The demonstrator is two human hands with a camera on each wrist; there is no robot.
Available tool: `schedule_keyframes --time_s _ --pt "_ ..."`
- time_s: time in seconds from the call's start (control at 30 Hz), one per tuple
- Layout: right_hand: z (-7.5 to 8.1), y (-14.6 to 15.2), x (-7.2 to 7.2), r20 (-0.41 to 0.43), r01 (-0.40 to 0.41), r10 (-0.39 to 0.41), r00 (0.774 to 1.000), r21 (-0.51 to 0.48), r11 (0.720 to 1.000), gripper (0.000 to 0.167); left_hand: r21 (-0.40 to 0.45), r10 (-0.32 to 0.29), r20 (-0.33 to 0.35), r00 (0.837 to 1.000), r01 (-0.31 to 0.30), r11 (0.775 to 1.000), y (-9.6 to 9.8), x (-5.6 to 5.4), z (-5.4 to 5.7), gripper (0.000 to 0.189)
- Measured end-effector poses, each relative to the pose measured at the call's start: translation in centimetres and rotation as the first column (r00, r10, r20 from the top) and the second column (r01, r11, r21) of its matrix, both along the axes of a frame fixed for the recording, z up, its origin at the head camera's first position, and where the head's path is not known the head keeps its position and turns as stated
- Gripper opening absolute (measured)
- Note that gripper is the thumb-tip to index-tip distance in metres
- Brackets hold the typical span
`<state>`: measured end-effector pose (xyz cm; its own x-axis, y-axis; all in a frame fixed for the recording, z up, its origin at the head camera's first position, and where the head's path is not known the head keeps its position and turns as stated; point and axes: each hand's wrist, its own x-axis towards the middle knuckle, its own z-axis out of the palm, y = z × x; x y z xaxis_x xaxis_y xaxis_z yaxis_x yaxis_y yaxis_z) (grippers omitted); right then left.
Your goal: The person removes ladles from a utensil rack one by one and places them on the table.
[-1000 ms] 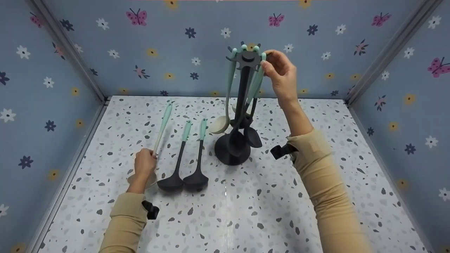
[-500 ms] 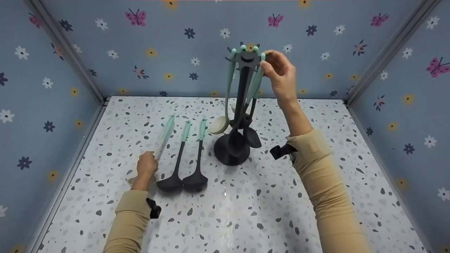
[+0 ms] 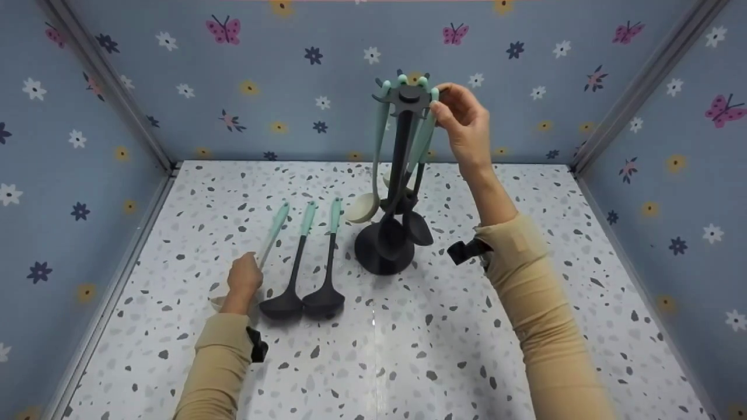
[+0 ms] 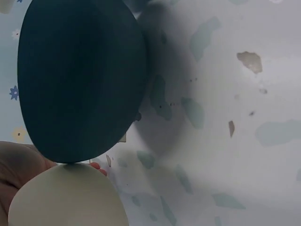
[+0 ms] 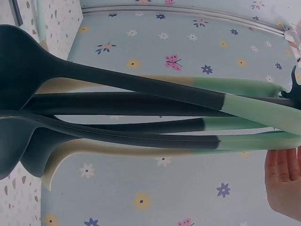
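Note:
My left hand point(image 3: 244, 277) grips the shaft of a cream ladle with a mint-green handle point(image 3: 279, 219), which lies on the table. Its cream bowl point(image 4: 68, 200) touches or overlaps a dark ladle bowl point(image 4: 82, 80) in the left wrist view. To its right lie two black ladles point(image 3: 282, 306) with mint handles, bowls toward me. My right hand point(image 3: 467, 128) pinches the top of a mint-green utensil handle point(image 3: 427, 131) at the hook of a black utensil stand point(image 3: 402, 151). Which head belongs to that handle is hard to tell.
Several utensils hang around the stand, among them a cream ladle point(image 3: 363, 208) and a black spoon point(image 3: 392, 238). The stand's round base point(image 3: 373, 265) rests on a speckled white table point(image 3: 467, 326). Patterned walls point(image 3: 327, 35) enclose the back and sides.
My left hand has drawn the cream ladle toward me, so its handle end has come down level with the two black ladles' handles. My right hand stays at the stand's top.

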<state>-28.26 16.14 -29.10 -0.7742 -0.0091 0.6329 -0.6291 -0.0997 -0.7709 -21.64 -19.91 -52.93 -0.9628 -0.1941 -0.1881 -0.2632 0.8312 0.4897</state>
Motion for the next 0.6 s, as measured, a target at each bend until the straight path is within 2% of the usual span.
schedule_keyframes --time_s 0.3,0.6 --pt "-0.03 0.00 -0.05 -0.002 -0.012 0.012 1.000 -0.008 1.000 0.021 -0.033 0.002 0.042 0.999 0.000 0.999 0.15 -0.21 -0.18 0.032" --pt "0.02 0.01 0.05 0.006 -0.011 0.011 1.000 -0.011 1.000 0.021 -0.064 -0.004 -0.013 1.000 0.003 0.998 0.13 -0.10 -0.47 0.030"
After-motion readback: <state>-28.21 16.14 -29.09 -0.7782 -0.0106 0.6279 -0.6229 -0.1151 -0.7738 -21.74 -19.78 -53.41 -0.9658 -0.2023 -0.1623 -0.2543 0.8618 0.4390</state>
